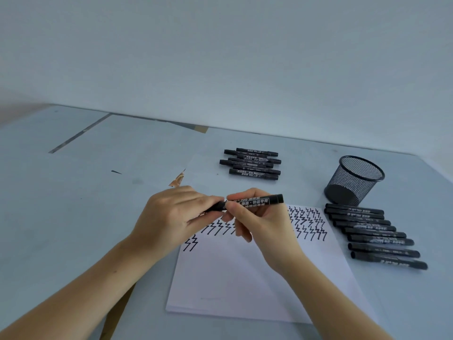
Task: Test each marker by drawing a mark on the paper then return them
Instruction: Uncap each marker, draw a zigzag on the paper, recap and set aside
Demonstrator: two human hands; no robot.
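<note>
A black marker with white printed lettering (255,201) is held level above the upper part of the white sheet of paper (235,278), its length running from nine o'clock to three o'clock. The right hand (259,224) grips the barrel, thumb and forefinger pinched round it near its nine o'clock end, so most of the lettered barrel juts out toward three o'clock past the knuckles. The left hand (176,214) meets it from nine o'clock, fingertips curled round the black cap end (215,206) of the same marker; I cannot tell whether the cap is seated or partly off, since the fingers cover the joint.

Under the hands, rows of black zigzag marks (310,224) cross the top of the paper, with a short pair of them at the sheet's nine o'clock edge. The paper lies on a pale grey tabletop (73,204).

At three o'clock of the paper, a row of black markers (375,235) lies side by side on the table, stepped down toward four o'clock. Just beyond that row, at two o'clock, stands a black wire-mesh pen cup (354,180), upright. At twelve o'clock, well apart from the hands, a second cluster of black markers (252,164) lies stacked close together. A torn scrap of brown paper (177,179) sits at eleven o'clock, near the left hand's knuckles.
</note>
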